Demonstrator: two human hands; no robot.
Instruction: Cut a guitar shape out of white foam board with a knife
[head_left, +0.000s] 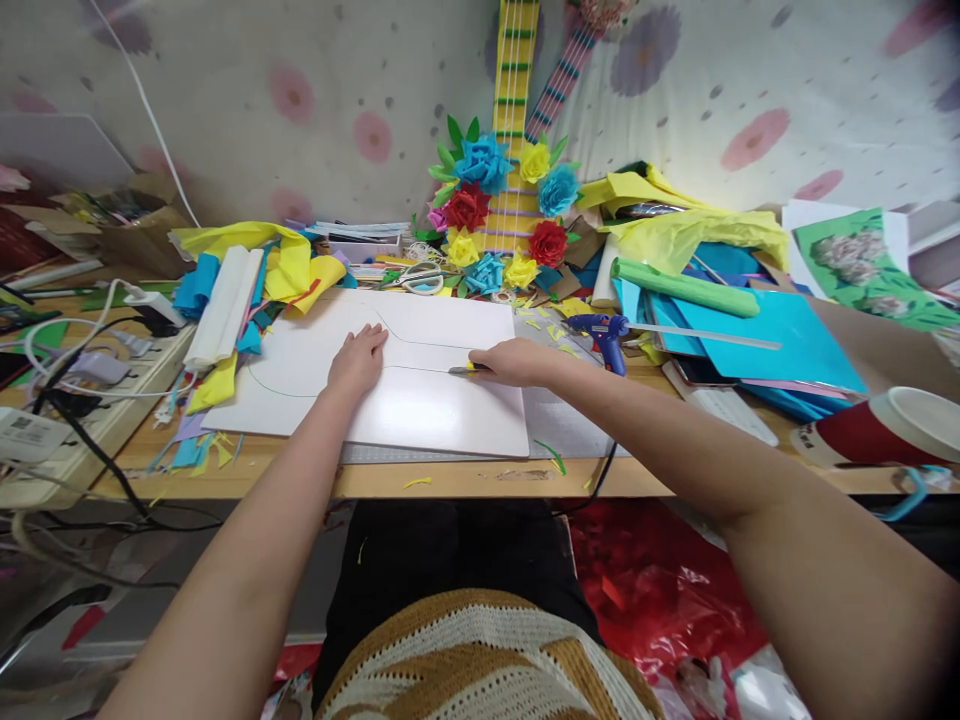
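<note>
Cutter knife (469, 368) points left along the white board (439, 412), mostly hidden by the clenched right hand (517, 361); the left hand (358, 358) rests flat.

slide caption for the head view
Left hand resting on a white board, right hand holding a cutter at a drawn line.

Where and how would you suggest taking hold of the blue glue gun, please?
I'd grip the blue glue gun by its handle, coming from the near side, probably with the right hand once it has put down the utility knife. The handle points toward the wearer, while the nozzle faces left and the glue stick juts out rightward.
</note>
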